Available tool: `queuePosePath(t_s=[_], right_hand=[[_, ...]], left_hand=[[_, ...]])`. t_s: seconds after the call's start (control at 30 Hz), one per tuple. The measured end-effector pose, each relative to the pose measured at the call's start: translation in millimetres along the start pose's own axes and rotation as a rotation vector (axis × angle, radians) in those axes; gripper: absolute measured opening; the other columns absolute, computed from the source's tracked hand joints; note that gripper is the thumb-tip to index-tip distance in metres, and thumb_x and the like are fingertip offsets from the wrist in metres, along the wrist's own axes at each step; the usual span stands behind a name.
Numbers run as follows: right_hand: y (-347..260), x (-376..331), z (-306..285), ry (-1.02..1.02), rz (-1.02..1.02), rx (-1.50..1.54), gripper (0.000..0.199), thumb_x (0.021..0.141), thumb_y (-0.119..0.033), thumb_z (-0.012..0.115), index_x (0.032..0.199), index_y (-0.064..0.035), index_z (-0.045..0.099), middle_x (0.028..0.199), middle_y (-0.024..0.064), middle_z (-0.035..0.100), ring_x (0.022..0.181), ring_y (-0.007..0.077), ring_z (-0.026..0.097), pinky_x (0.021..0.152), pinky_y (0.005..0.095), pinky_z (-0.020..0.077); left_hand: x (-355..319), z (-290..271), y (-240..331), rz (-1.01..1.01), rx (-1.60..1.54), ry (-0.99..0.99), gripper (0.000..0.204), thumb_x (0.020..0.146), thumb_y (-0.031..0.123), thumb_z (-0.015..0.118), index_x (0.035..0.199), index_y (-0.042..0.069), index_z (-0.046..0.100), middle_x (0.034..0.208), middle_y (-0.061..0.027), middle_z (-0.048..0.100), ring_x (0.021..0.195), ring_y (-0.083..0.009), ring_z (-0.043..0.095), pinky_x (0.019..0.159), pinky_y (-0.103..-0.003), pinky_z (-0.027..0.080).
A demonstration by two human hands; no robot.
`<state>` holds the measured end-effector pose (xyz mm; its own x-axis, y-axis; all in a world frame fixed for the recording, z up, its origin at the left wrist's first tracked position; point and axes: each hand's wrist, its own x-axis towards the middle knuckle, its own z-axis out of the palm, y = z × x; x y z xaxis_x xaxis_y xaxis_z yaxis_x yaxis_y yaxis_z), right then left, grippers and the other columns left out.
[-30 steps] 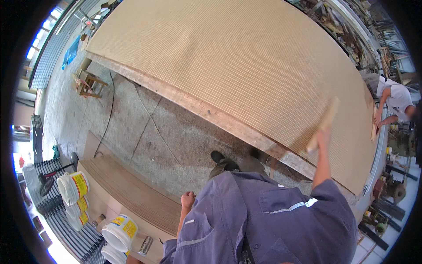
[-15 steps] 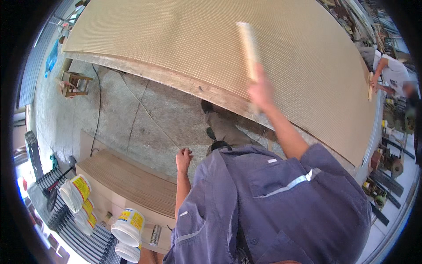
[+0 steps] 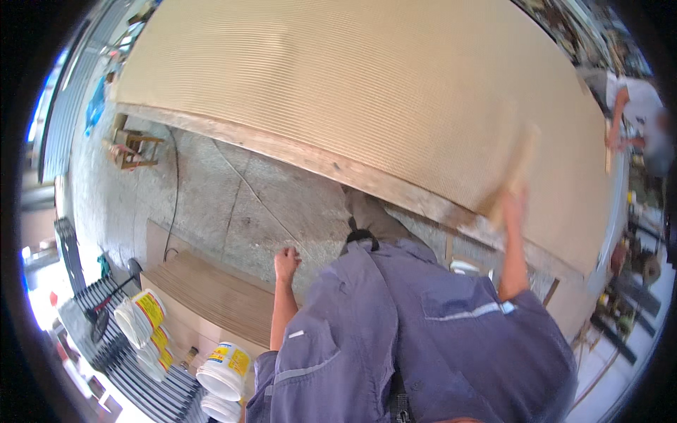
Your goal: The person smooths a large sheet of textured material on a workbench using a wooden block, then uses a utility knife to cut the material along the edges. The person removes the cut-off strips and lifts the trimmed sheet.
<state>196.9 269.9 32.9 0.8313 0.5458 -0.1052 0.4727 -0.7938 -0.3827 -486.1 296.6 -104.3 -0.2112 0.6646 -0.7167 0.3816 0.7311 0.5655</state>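
Note:
A large tan panel [image 3: 395, 92] with a ridged surface covers the workbench, its wooden front edge [image 3: 296, 151] running below it. My right hand [image 3: 514, 206] is closed around a long, narrow, pale wooden bar [image 3: 525, 151], held slanted over the panel's near right part. Motion smears both, so I cannot tell whether the bar touches the surface. Away from the panel, over the concrete floor, my left hand [image 3: 285, 264] hangs with its fingers curled in and nothing visible in them.
A stack of brown boards [image 3: 204, 285] lies behind on the left, with white buckets [image 3: 224, 370] beside it. A small wooden stool [image 3: 137, 149] stands at far left. At the far right a co-worker [image 3: 638, 113] holds a wooden strip [image 3: 608, 144]. Cables cross the floor.
My right hand has swept the wooden bar to the right and nearer the panel's front edge. The view has shifted slightly. My left hand stays curled at my side.

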Motion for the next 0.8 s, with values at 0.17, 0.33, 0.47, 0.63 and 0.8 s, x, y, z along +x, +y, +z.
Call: queuePosePath(t_s=[0.17, 0.33, 0.47, 0.63, 0.8], right_hand=[[239.0, 73.0, -65.5, 0.184, 0.327, -0.434, 0.083, 0.083, -0.038, 0.064, 0.144, 0.0073, 0.032, 0.135, 0.0299, 0.051, 0.121, 0.0435, 0.053, 0.106, 0.0454, 0.0407], [108.9, 167.4, -31.6, 0.091, 0.222, -0.377, 0.071, 0.085, -0.036, 0.060, 0.137, 0.0079, 0.040, 0.117, 0.0301, 0.062, 0.108, 0.0458, 0.060, 0.100, 0.0503, 0.0438], [-127.2, 248.3, 39.1, 0.192, -0.095, -0.389, 0.068, 0.084, -0.034, 0.063, 0.142, -0.0059, 0.042, 0.135, 0.0235, 0.053, 0.120, 0.0382, 0.056, 0.102, 0.0478, 0.0448], [-532.8, 168.7, 175.3, -0.057, -0.503, 0.010, 0.057, 0.087, -0.017, 0.065, 0.140, -0.0039, 0.048, 0.120, 0.0176, 0.064, 0.100, 0.0263, 0.066, 0.087, 0.0409, 0.0537], [-752.4, -75.6, 266.2, -0.429, -1.160, -0.103, 0.037, 0.097, -0.011, 0.051, 0.133, -0.0078, 0.046, 0.081, 0.0095, 0.062, 0.064, 0.0194, 0.061, 0.051, 0.0341, 0.0505]], left_hand=[[-26.9, 0.4, -51.9, -0.173, 0.004, -0.016, 0.038, 0.091, 0.028, 0.058, 0.104, -0.007, 0.066, 0.086, -0.0159, 0.072, 0.068, -0.0211, 0.070, 0.058, -0.032, 0.056], [-37.9, -4.4, -66.4, -0.189, 0.170, -0.011, 0.039, 0.091, 0.029, 0.058, 0.103, -0.007, 0.067, 0.088, -0.0167, 0.072, 0.069, -0.0217, 0.071, 0.061, -0.032, 0.056], [-12.0, -23.9, -27.7, -0.232, 0.063, -0.031, 0.040, 0.091, 0.030, 0.059, 0.105, -0.007, 0.066, 0.089, -0.0161, 0.072, 0.069, -0.0207, 0.071, 0.062, -0.030, 0.055], [37.9, -53.4, 29.2, -0.273, -0.201, 0.064, 0.038, 0.093, 0.027, 0.058, 0.107, -0.007, 0.065, 0.088, -0.0149, 0.072, 0.070, -0.0194, 0.070, 0.061, -0.029, 0.055], [104.5, -97.1, 86.6, -0.144, -0.227, 0.134, 0.036, 0.092, 0.025, 0.058, 0.108, -0.007, 0.064, 0.087, -0.0145, 0.071, 0.069, -0.0190, 0.070, 0.061, -0.029, 0.054]])
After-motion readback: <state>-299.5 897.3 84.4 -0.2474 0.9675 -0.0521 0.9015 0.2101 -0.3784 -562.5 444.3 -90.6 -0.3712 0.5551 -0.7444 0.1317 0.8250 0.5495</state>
